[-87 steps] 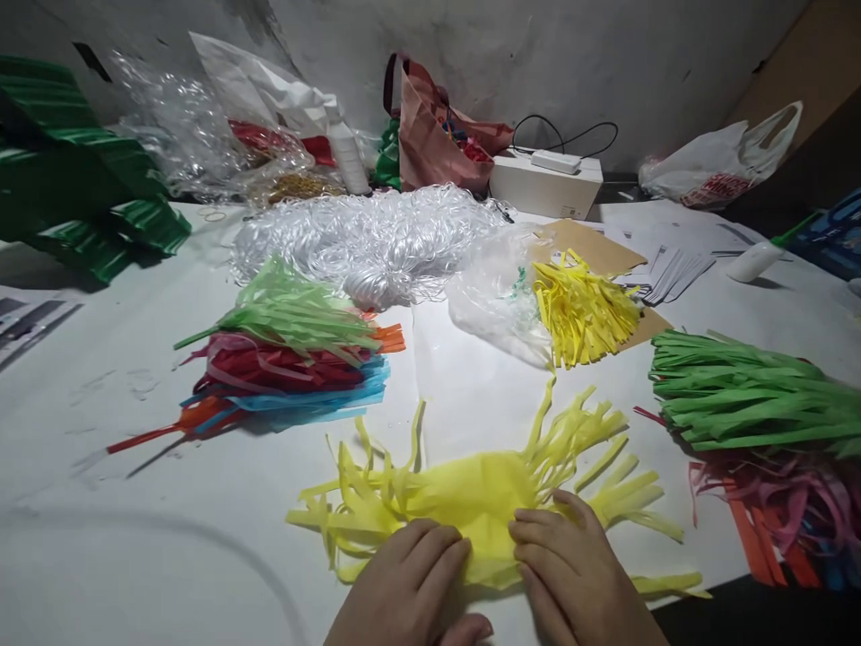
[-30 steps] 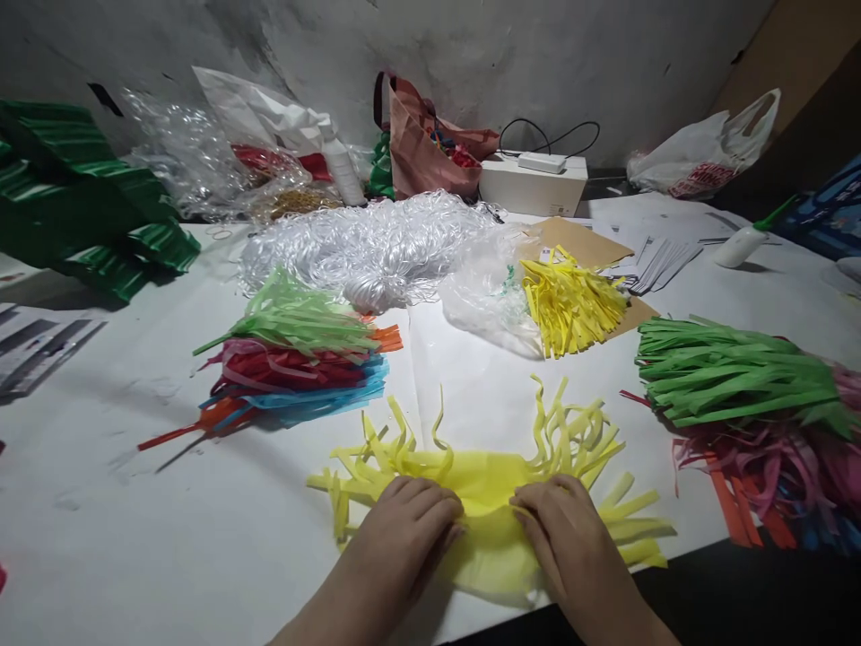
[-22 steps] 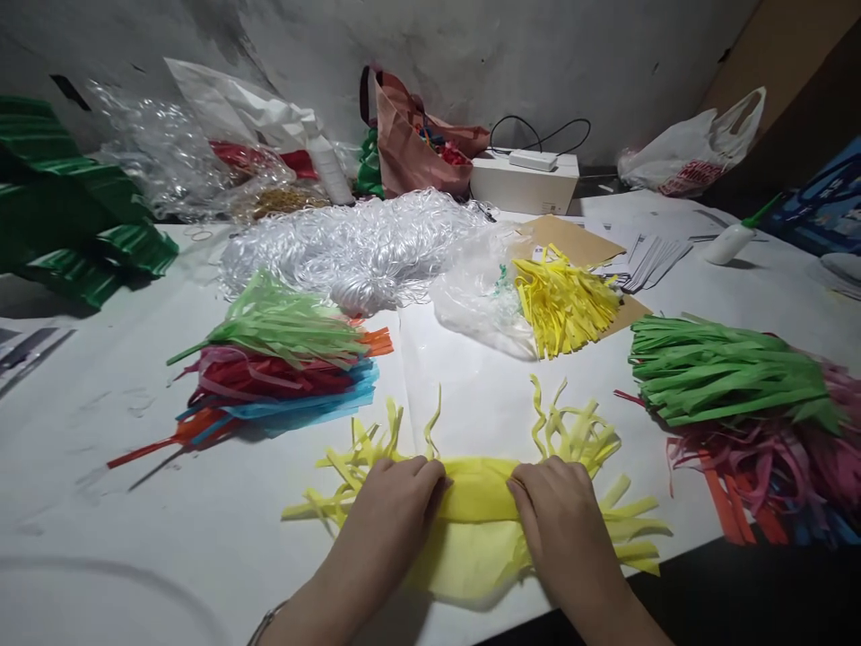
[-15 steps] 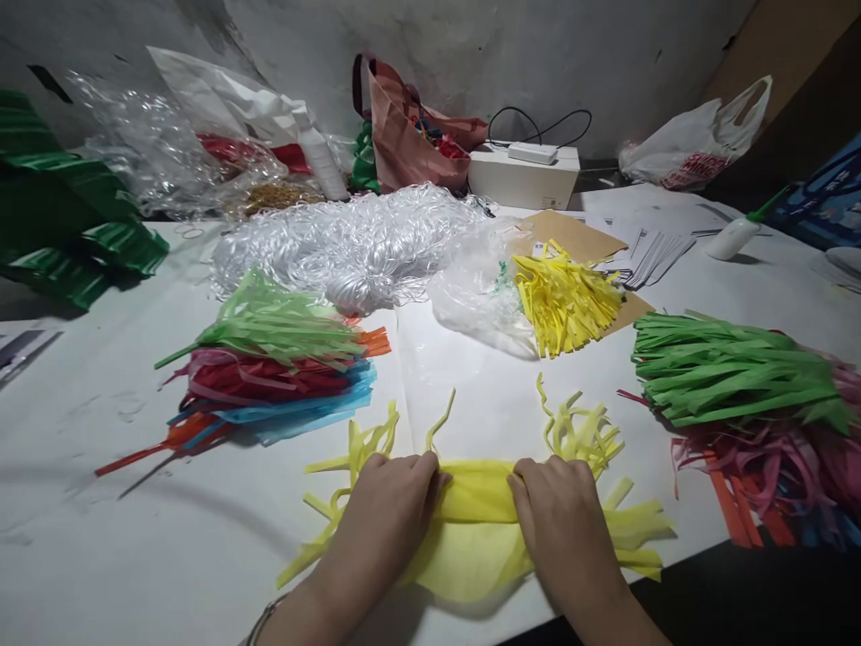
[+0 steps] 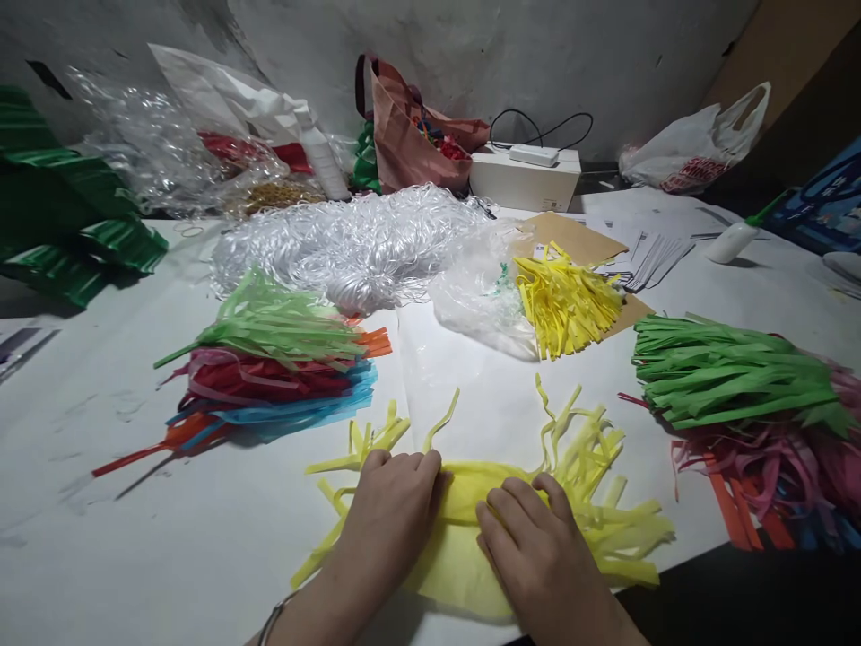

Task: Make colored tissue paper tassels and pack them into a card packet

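Observation:
A sheet of yellow tissue paper (image 5: 457, 565) with fringed ends lies near the table's front edge. Its middle is folded into a brighter band, while cut strips spread out on both sides. My left hand (image 5: 394, 511) is closed on the left end of this band, its thumb tucked out of sight. On the right part of the band, my right hand (image 5: 534, 538) presses with curled fingers, nearer the middle; its thumb is mostly hidden.
Fringed tassels lie at left, a light green one (image 5: 282, 323) on top. A green tassel (image 5: 733, 372) tops the right pile. Behind are a yellow tassel (image 5: 571, 305), white cord (image 5: 350, 247), a clear plastic bag (image 5: 471, 287) and a glue bottle (image 5: 732, 242).
My right hand has moved left along the folded band, toward my left hand, and its fingers have shifted. The left hand stays nearly in place. The right-hand strips are more exposed.

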### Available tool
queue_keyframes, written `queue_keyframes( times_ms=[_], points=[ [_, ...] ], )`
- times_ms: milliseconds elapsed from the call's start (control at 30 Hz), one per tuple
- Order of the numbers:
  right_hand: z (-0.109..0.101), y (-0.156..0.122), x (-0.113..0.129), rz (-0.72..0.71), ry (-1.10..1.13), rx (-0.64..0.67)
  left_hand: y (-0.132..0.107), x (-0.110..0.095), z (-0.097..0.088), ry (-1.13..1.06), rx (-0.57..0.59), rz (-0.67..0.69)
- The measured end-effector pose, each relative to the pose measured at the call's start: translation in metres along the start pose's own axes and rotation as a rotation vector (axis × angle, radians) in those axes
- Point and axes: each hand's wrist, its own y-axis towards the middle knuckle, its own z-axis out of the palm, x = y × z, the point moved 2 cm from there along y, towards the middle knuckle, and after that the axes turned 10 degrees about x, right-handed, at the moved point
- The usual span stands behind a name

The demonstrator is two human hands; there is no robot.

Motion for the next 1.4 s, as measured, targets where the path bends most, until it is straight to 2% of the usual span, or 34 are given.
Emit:
queue_keyframes(
  times_ms=[67, 133, 233, 300, 367, 433, 467, 533, 600, 667, 733, 900, 1033, 1200, 1267, 1400],
  points=[
    [0.006, -0.001, 0.001, 0.006, -0.021, 0.011, 0.001, 0.006, -0.002, -0.018, -0.016, -0.004],
    [0.01, -0.001, 0.001, 0.004, -0.026, -0.001, 0.001, 0.017, -0.006, -0.026, -0.089, -0.015],
    [0.011, -0.002, 0.0, -0.005, -0.021, -0.023, -0.007, 0.029, -0.017, 0.024, -0.357, -0.017],
    [0.011, -0.002, -0.001, 0.003, -0.006, -0.033, -0.018, 0.024, -0.024, 0.024, -0.536, 0.083],
    [0.01, -0.004, -0.001, 0.019, 0.013, -0.036, -0.027, 0.007, -0.025, -0.019, -0.584, 0.303],
    [0.008, -0.006, -0.001, 0.025, 0.028, -0.064, -0.032, -0.016, -0.019, -0.041, -0.493, 0.518],
    [0.006, -0.008, -0.001, 0.028, 0.033, -0.08, -0.033, -0.026, -0.015, -0.033, -0.427, 0.569],
    [0.003, -0.011, -0.002, 0.03, 0.037, -0.088, -0.029, -0.037, -0.004, -0.005, -0.301, 0.546],
    [0.002, -0.014, -0.003, 0.028, 0.039, -0.064, -0.025, -0.036, 0.006, 0.005, -0.228, 0.463],
    [0.003, -0.016, -0.004, 0.037, 0.026, -0.059, -0.022, -0.03, 0.013, -0.003, -0.219, 0.448],
    [0.005, -0.018, -0.005, 0.06, -0.001, -0.065, -0.023, -0.024, 0.017, -0.028, -0.257, 0.475],
    [0.004, -0.029, -0.016, 0.167, -0.048, -0.07, -0.027, -0.014, 0.015, -0.09, -0.355, 0.501],
    [-0.003, -0.037, -0.028, 0.253, -0.019, -0.094, -0.028, -0.009, 0.011, -0.148, -0.348, 0.428],
    [-0.007, -0.03, -0.035, 0.308, -0.007, -0.068, -0.02, -0.006, 0.011, -0.093, -0.304, 0.228],
    [-0.006, -0.024, -0.037, 0.339, -0.024, -0.047, -0.013, -0.006, 0.009, -0.03, -0.249, 0.174],
    [-0.001, -0.011, -0.041, 0.398, -0.107, 0.021, 0.001, -0.005, 0.001, 0.056, -0.065, 0.091]
  ],
)
